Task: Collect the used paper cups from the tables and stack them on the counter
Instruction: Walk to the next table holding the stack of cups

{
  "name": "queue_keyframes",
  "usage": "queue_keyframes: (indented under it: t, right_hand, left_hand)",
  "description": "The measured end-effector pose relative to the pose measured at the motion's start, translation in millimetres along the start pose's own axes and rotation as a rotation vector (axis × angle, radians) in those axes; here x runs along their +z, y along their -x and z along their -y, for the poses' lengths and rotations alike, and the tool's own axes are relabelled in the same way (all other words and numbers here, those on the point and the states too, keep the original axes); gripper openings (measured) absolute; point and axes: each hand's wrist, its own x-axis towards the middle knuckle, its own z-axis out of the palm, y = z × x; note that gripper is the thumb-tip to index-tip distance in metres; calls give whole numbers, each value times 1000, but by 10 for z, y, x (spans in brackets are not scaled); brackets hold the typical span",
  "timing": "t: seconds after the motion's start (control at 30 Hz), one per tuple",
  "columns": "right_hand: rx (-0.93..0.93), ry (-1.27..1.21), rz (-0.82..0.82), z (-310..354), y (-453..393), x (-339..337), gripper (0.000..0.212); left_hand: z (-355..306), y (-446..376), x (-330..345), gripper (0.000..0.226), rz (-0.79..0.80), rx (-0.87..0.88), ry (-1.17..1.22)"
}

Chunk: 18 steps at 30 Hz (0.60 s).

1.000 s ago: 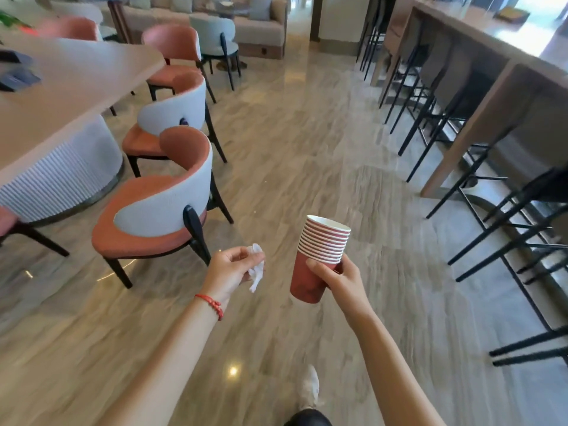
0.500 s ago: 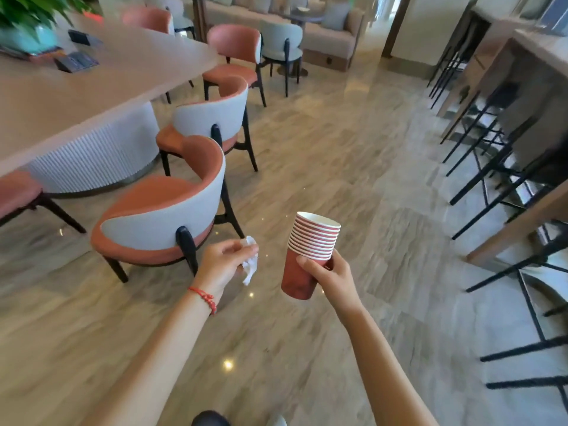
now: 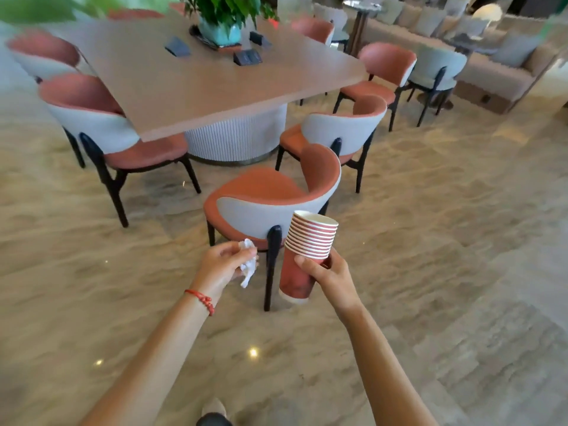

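A stack of several red paper cups (image 3: 302, 265) with white rims is upright in front of me, and my right hand (image 3: 327, 270) grips it around the lower part. My left hand (image 3: 222, 265), with a red bracelet at the wrist, holds a crumpled white tissue (image 3: 248, 262) just left of the stack. Both hands hover above the floor, near the back of an orange and grey chair (image 3: 270, 204). No cups show on the large wooden table (image 3: 215, 78) ahead.
The table carries a potted plant (image 3: 226, 16) and small dark objects (image 3: 247, 57). Orange and grey chairs (image 3: 92, 118) ring it. A long sofa (image 3: 479, 56) stands at the back right. Marble floor (image 3: 445, 241) stretches to the right.
The view has swung left: the bar counter and stools on the right have left the frame and the big table now fills the middle. Both hands keep the same hold.
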Motion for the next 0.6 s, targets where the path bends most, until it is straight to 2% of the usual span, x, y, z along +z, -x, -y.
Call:
queue_keyframes:
  t: [0.17,0.3,0.5,0.6]
  right_hand:
    - [5,46,156,30,-434,675,41]
    - [-3,96,274,52,-772,1308,26]
    - [21,100,429,8,-1168,2326,42]
    - [42,105,495,-44,-1337,2740,35]
  left_hand:
    - [-149,-162,-661,20,-141,6,50]
    - [-271,-302,-1245,21,-251,25,48]
    - [-379,-466,-2134,17,-409,26,38]
    - [-380,-570,-2519,17,-474,2,60]
